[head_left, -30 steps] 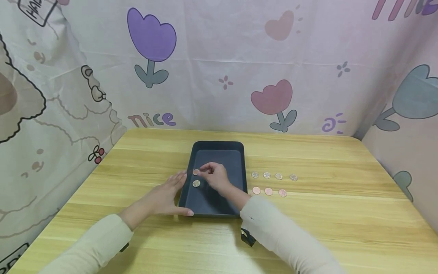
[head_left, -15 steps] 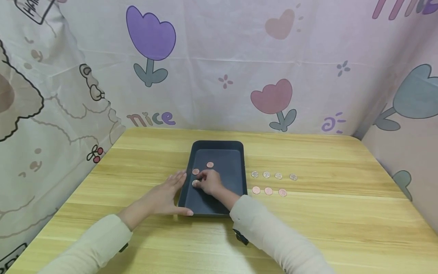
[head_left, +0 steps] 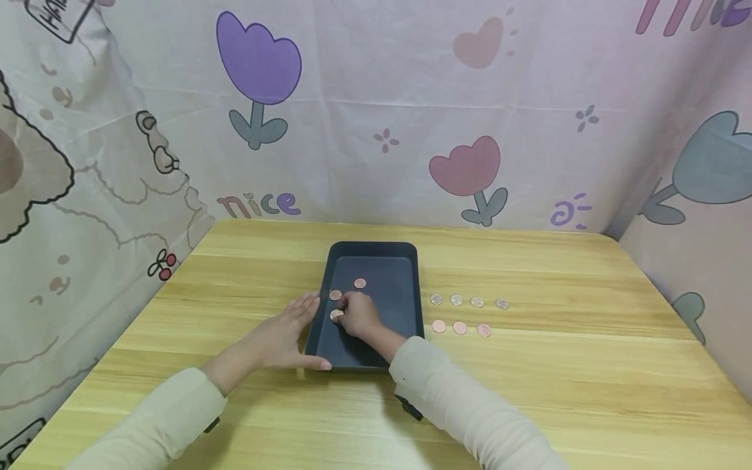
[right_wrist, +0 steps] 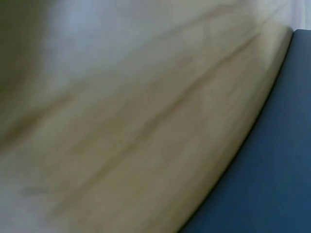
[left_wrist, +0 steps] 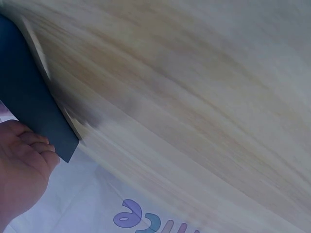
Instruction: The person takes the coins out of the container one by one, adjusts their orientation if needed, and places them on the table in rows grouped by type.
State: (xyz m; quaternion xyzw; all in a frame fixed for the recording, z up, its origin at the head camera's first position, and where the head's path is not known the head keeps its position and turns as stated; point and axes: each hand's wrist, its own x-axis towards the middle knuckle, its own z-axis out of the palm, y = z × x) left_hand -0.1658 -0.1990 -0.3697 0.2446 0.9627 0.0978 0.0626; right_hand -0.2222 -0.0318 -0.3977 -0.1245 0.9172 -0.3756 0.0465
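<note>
A dark rectangular tray [head_left: 399, 277] lies on the wooden table. In the head view my left hand [head_left: 288, 336] rests along its left side, fingers straight, thumb at the near left corner. The left wrist view shows the left hand's [left_wrist: 24, 170] fingers against the tray's outer wall [left_wrist: 29, 82]. Inside the tray, my right hand [head_left: 361, 316] has curled fingers and pinches the edge of a pale coin [head_left: 335, 316]. Two copper-coloured coins lie just beyond: one coin [head_left: 335, 295] near the left wall, another coin [head_left: 360, 283] farther back. The right fingertips are partly hidden.
Right of the tray is a row of several silvery coins [head_left: 456, 300]. Nearer me lies a row of three copper-coloured coins [head_left: 459, 328]. A printed cloth [head_left: 364, 85] hangs behind the table. The right wrist view shows only blurred table [right_wrist: 160, 126] and tray side [right_wrist: 267, 160].
My right hand has moved from the copper-coloured coin by the left wall toward me, to the pale coin. The farther copper-coloured coin has come into view. My left hand stays put.
</note>
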